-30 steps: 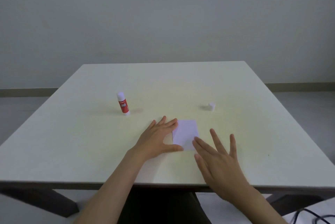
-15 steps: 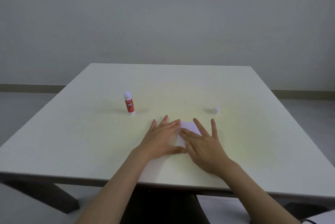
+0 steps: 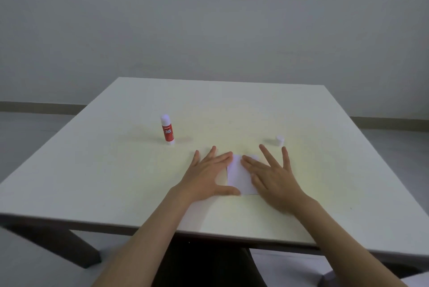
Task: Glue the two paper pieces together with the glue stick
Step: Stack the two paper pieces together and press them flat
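White paper (image 3: 240,176), flat on table (image 3: 116,182): left hand (image 3: 206,176) on its left edge, right hand (image 3: 272,178) on its right side, both spread flat. Glue stick (image 3: 167,132) upright, far-left of paper; cap (image 3: 279,140) far-right.

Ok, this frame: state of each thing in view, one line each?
glue stick: upright, uncapped, untouched on the table.
cap: off, standing alone, right of the hands.
paper: flat on the table, pressed between both hands.
left hand: open, flat, on the paper's left edge.
right hand: open, flat, on its right side.
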The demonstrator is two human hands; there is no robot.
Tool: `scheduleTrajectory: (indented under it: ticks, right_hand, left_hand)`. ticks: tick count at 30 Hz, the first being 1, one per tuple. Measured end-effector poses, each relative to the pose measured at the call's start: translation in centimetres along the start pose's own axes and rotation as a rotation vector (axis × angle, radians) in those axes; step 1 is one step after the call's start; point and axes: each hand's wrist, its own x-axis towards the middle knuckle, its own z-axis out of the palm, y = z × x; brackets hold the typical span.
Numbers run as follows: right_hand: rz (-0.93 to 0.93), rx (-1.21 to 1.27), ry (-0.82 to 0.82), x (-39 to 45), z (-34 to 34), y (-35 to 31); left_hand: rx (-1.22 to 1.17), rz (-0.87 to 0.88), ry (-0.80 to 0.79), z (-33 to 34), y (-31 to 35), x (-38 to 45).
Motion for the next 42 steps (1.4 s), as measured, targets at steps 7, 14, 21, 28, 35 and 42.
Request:
scheduleTrajectory:
  ticks: [7,14,21,28,35,42]
  right_hand:
    - [-0.194,0.033,0.021,-4.8,0.0,-0.9]
    - [0.045,0.073,-0.022,-0.6,-0.5,1.5]
    - [-0.211,0.089,-0.024,-6.7,-0.5,-0.4]
    - [0.005,0.139,-0.03,-2.7,-1.0,1.7]
    - [-0.083,0.125,0.016,-4.7,-0.7,0.4]
    - [0.0,0.104,0.005,-5.1,-1.0,1.4]
  left_hand:
    - [0.026,0.01,0.015,0.0,-0.2,0.1]
    - [-0.018,-0.001,-0.007,0.0,-0.2,0.1]
    - [-0.015,0.001,-0.004,0.1,-0.3,0.2]
    - [-0.029,-0.012,-0.016,0.1,-0.1,0.1]
    - [-0.027,0.01,0.0,0.1,-0.2,0.0]
    - [-0.008,0.014,-0.079,-0.3,-0.5,0.0]
